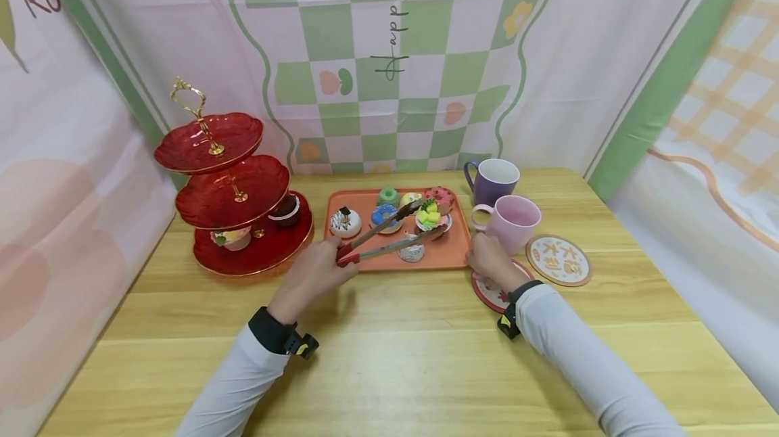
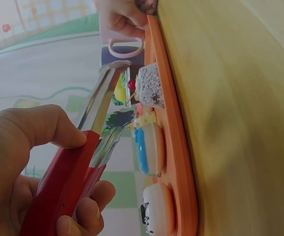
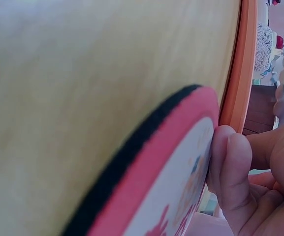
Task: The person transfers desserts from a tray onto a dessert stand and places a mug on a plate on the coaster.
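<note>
Both hands have something in their grasp: the left hand (image 1: 313, 268) curls round red-handled tongs (image 2: 65, 172), their jaws parted, and the right hand (image 1: 489, 261), fingers bent, seems to pinch the near right part of the rim of the orange tray (image 1: 447, 254). Largest, at far left, stands a red three-tier cake stand (image 1: 213, 197). The tray lies right of it, and the pink mug (image 1: 514, 227) sits just beyond the right hand. Smaller is the fruit-topped cupcake (image 1: 429, 216), on the tray's right half, between the tong tips; whether they touch it, I cannot tell. It is probably light, with a topping that might snag or slip, so low on the cup looks the safest hold. The tongs look stiff and smooth. Only the right wrist view shows the dark underlayer of the red-rimmed coaster (image 3: 166, 167); only the left wrist view shows the left thumb pressing along a handle; only the head view includes the stand.
</note>
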